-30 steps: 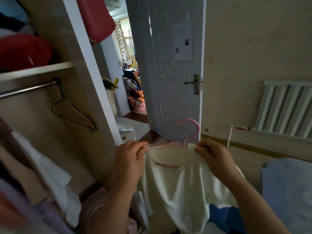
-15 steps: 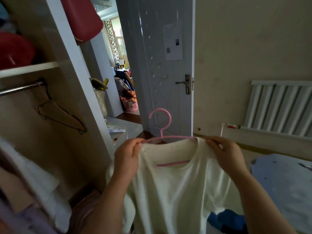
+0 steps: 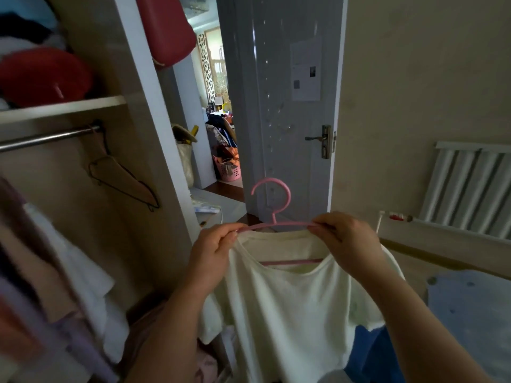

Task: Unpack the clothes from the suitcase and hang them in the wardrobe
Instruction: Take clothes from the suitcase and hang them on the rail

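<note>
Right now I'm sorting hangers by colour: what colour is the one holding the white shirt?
Pink hanger, clearest in the head view.

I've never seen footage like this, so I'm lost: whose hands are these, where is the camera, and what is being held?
No machine here: a person wears one wide-angle camera on the head, looking forward and down, so you see their own arms. The left hand and right hand each pinch one end of a pink hanger with a white T-shirt on it. At left is the open wardrobe, whose metal rail carries a bare hanger.
</note>
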Demonstrator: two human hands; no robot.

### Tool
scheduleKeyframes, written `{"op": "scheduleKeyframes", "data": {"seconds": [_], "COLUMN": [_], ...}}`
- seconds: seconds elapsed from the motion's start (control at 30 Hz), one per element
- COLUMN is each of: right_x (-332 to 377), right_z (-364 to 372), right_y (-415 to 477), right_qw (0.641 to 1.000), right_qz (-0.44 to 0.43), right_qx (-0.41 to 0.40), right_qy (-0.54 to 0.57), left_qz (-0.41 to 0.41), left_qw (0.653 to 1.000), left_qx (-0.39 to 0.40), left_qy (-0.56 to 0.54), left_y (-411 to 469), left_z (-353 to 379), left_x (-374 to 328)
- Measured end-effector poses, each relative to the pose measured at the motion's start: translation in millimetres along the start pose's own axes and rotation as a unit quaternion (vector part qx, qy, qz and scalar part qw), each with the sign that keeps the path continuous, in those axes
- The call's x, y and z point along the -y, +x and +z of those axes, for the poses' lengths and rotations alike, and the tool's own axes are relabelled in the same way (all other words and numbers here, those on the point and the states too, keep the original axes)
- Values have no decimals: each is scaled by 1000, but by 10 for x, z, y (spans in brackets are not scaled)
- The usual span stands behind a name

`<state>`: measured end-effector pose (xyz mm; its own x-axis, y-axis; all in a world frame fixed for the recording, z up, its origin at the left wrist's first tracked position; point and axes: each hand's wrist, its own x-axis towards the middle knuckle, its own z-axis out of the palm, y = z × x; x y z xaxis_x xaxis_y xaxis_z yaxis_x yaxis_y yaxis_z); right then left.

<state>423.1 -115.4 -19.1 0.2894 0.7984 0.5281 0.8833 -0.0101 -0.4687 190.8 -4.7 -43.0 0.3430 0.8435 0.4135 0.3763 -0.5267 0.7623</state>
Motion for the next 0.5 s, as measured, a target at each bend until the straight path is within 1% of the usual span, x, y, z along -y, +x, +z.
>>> {"op": "scheduleKeyframes", "data": {"seconds": [0.1,0.17,0.23,0.3,0.37,0.5], "right_x": [127,221,310,439,650,1078], "right_z": [66,147,232,345,510,897], "right_y": [48,101,154,194,224,260], "right_qw": [999,996,989,978,964,934], "right_qz": [1,21,56,75,80,95], "right_qx": [29,66,98,135,192,272], "right_qy": [31,53,93,137,168,210], "left_qz": [-9,-53,-93,-122,-142,-159], "left_qw": [993,978,965,960,955,956], "left_qx": [-85,-162,-208,-220,-226,-204], "left_qy": [85,119,126,125,127,141], "left_y": [-60,-112,-165,-223,-282,-373], "left_z": [-126,-257,-403,-527,-670,-913], "left_x": [98,153,190,241,297,381]}}
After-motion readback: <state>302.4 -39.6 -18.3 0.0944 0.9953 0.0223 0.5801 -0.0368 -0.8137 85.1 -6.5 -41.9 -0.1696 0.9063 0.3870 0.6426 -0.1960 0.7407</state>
